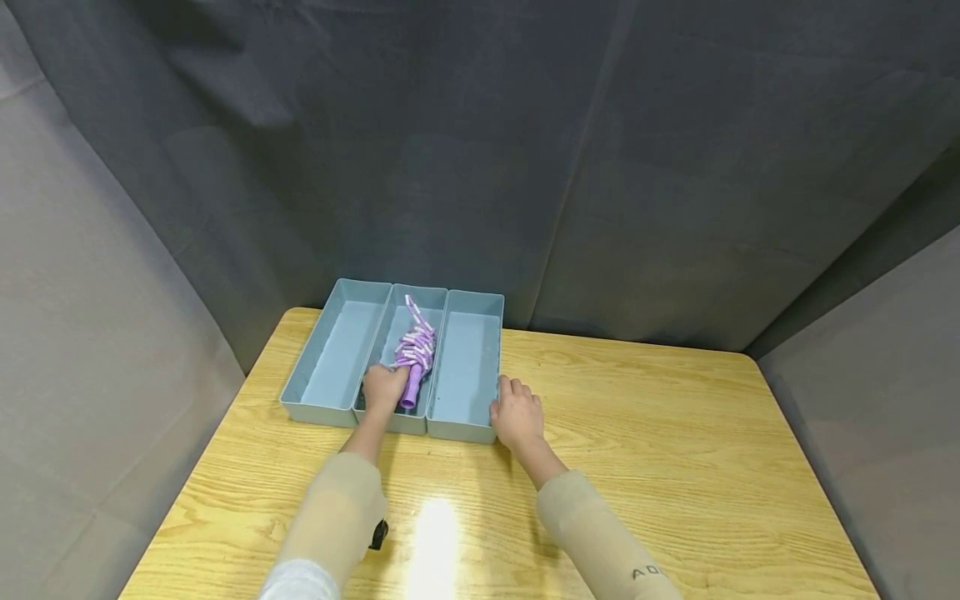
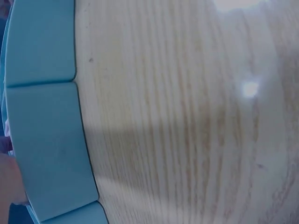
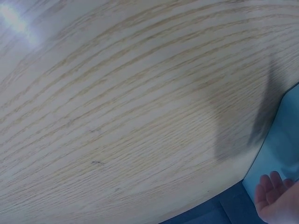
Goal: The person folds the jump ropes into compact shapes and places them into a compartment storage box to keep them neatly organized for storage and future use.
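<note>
A purple jump rope (image 1: 416, 346), its white-and-purple beaded cord gathered in a bundle, lies lengthwise in the middle blue-grey bin (image 1: 409, 423). Its smooth purple handle points toward the near end. My left hand (image 1: 384, 387) reaches over the bin's near left side and grips the rope beside that handle; the fingers inside the bin are mostly hidden. In the left wrist view only part of this hand (image 2: 10, 179) shows at the left edge. My right hand (image 1: 519, 414) rests against the outer side of the right bin (image 1: 462, 432), fingers loosely bent, holding nothing.
The left bin (image 1: 318, 414) stands side by side with the other two on the wooden table (image 1: 637, 433). A dark grey curtain (image 1: 480, 150) hangs behind the table, with lighter grey panels (image 1: 97, 333) at the sides. A small black object (image 1: 378, 535) shows by my left sleeve.
</note>
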Demonstrator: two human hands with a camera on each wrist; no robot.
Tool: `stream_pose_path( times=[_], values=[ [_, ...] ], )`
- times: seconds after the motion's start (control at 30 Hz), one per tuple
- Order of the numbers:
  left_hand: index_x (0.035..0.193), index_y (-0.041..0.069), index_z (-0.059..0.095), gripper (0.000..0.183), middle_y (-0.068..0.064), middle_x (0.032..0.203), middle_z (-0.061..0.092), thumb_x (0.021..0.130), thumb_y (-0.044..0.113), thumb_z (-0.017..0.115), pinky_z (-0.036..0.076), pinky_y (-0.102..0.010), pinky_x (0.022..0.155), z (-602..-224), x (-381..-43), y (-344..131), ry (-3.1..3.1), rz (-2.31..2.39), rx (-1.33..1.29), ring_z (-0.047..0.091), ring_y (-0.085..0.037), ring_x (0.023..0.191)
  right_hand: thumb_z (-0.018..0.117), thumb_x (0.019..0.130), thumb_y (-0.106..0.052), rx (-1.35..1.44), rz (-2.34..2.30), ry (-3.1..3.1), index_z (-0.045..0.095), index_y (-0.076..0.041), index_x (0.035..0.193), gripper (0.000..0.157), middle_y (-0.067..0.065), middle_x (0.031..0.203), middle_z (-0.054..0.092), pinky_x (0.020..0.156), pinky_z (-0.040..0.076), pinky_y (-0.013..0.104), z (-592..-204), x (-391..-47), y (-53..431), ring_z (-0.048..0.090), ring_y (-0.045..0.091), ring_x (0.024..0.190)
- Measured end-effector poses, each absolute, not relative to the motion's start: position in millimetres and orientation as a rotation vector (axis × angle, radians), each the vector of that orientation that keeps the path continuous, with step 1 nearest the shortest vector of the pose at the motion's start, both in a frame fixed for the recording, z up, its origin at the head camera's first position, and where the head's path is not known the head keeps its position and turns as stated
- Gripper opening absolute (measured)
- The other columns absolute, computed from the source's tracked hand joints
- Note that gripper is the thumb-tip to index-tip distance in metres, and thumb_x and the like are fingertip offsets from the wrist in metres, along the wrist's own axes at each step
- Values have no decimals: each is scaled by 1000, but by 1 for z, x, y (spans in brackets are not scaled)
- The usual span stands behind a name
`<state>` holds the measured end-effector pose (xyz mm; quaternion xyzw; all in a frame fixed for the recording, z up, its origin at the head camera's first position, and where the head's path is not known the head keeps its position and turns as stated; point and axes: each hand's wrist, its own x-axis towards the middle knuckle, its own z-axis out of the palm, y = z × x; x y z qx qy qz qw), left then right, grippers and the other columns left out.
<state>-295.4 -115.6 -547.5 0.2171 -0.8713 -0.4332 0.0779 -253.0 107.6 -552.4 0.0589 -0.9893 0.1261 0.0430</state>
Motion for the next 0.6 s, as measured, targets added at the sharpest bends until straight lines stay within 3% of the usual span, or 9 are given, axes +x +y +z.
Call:
stream_pose_path(
  times=[0.33,0.6],
  values=[
    [101,-10,55,36,-22,100,55,77,16,62,46,-48,82,-551,-292,-111,-2531,-1059,407,52,-39,94,51,91,-27,160,384,-3014,43,-7,130,45,12,120,52,90,43,44,-553,-252,107,49,28,110],
    [98,-5,60,28,-18,97,59,76,13,61,47,-47,78,-543,-275,-118,-2428,-985,230,53,-36,90,49,93,-32,174,548,-2940,47,-8,127,42,13,120,53,88,45,47,-543,-242,119,51,31,109]
  ],
)
